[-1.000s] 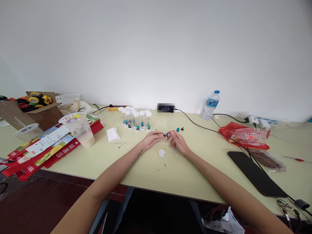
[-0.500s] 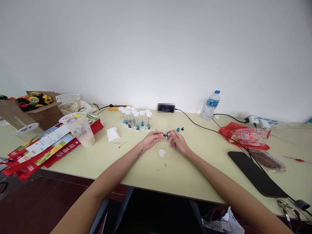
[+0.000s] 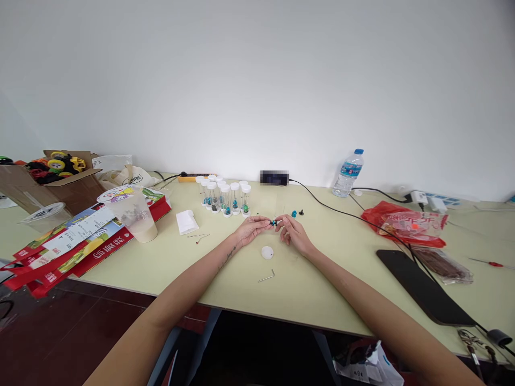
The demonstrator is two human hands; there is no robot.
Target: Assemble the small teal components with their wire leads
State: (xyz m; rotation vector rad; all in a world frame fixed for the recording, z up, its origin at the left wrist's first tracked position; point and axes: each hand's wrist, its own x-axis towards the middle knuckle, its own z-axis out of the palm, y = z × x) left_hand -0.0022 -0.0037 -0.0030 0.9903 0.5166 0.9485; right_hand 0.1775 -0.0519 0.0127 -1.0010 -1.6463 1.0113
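Note:
My left hand [image 3: 250, 230] pinches a small blue and black part [image 3: 273, 223] between thumb and fingertips. Close against its other side is my right hand [image 3: 293, 234], its fingers curled and the index fingertip at the part. A round white lid [image 3: 267, 252] lies just below the hands, with an L-shaped hex key [image 3: 266, 276] nearer the table's front edge. Beyond my right hand lie a blue piece [image 3: 294, 213] and a small black piece [image 3: 301, 213]. Several clear tubes with white caps [image 3: 226, 200], holding small coloured parts, stand behind my left hand.
A drink cup [image 3: 134, 214] stands on red bags [image 3: 108, 241] at left, near a cardboard box [image 3: 72, 187] of toys. A white packet [image 3: 186, 222] lies left of centre. At right are a water bottle [image 3: 348, 174], cables, a red bag [image 3: 402, 222] and a black phone-like slab [image 3: 422, 287].
The small part between my fingertips has turned slightly, showing more black on its right side. Both hands remain in nearly the same place.

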